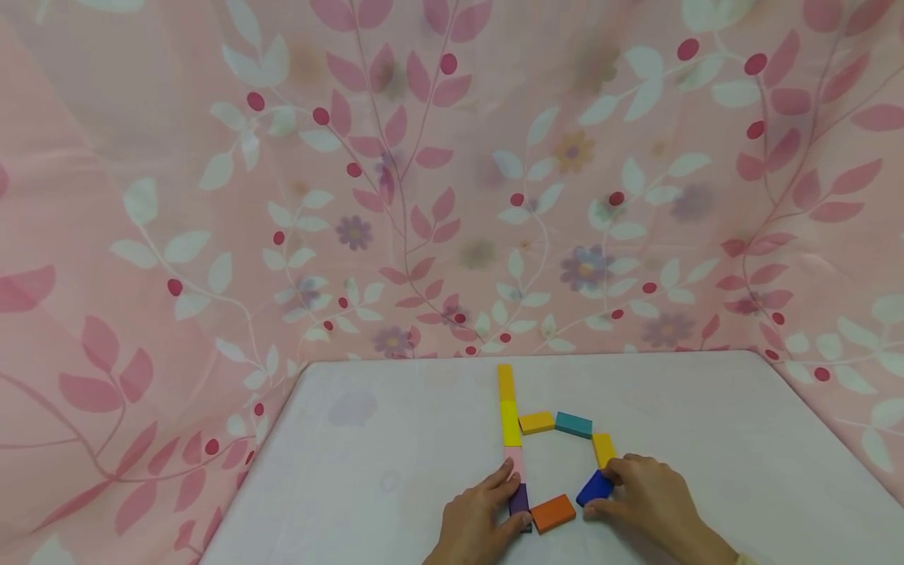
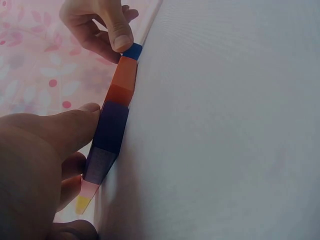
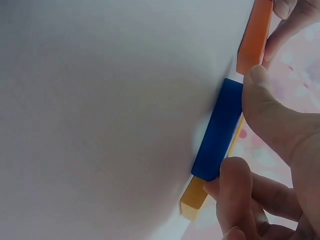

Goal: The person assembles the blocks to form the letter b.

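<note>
In the head view my left hand (image 1: pixel 480 514) holds the purple block (image 1: pixel 519 502), thumb by its near end and fingers reaching the pink block (image 1: pixel 513 459). My right hand (image 1: pixel 650 494) pinches the blue block (image 1: pixel 595 488) between thumb and fingers; the right wrist view shows them at its two ends. Yellow (image 1: pixel 510 424) and amber (image 1: pixel 505 383) blocks continue the straight row beyond the pink one. From that row a curve bulges right: a yellow-orange block (image 1: pixel 537 423), a teal block (image 1: pixel 574 424), another yellow-orange block (image 1: pixel 603 450), the blue block and an orange block (image 1: pixel 553 514).
All the blocks lie on a white-covered table (image 1: pixel 339 471). A pink floral cloth (image 1: pixel 452 196) hangs behind its far edge and along both sides. A small gap separates the orange block from the blue one.
</note>
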Demonstrator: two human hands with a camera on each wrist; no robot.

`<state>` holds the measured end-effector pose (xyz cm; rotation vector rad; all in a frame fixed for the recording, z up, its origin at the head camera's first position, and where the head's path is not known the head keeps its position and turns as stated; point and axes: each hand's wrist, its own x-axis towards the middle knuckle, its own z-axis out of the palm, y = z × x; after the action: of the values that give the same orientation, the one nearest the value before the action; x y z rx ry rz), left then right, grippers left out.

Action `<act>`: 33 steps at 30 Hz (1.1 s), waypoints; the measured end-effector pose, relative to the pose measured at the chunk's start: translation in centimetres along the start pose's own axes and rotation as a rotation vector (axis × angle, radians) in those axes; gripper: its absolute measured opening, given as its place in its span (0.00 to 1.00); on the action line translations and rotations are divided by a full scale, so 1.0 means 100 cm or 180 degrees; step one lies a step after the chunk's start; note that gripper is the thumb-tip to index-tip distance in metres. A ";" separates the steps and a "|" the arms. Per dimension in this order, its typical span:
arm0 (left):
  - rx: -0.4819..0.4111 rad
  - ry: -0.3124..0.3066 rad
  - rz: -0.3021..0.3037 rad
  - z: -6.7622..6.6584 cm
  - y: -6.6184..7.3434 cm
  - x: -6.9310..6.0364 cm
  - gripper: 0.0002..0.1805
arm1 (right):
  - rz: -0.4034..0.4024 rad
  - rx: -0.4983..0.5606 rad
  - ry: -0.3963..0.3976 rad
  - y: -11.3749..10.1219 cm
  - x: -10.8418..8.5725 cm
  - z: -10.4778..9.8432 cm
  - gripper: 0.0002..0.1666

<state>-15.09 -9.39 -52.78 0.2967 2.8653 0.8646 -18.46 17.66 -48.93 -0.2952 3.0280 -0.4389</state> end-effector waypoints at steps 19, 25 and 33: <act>-0.0062 -0.0055 -0.0087 -0.001 0.000 0.002 0.35 | -0.0021 -0.0036 0.0018 -0.010 0.004 0.004 0.40; -0.0050 -0.0035 -0.0060 -0.001 0.000 0.001 0.35 | -0.0023 -0.0063 0.0018 -0.010 0.002 0.002 0.40; -0.0075 -0.0063 -0.0084 0.000 0.000 0.002 0.34 | -0.0047 -0.0073 0.0095 -0.007 0.001 0.001 0.41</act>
<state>-15.29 -9.38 -52.83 0.2628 2.8324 0.8849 -18.41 16.91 -48.81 -0.3156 3.0637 -0.4136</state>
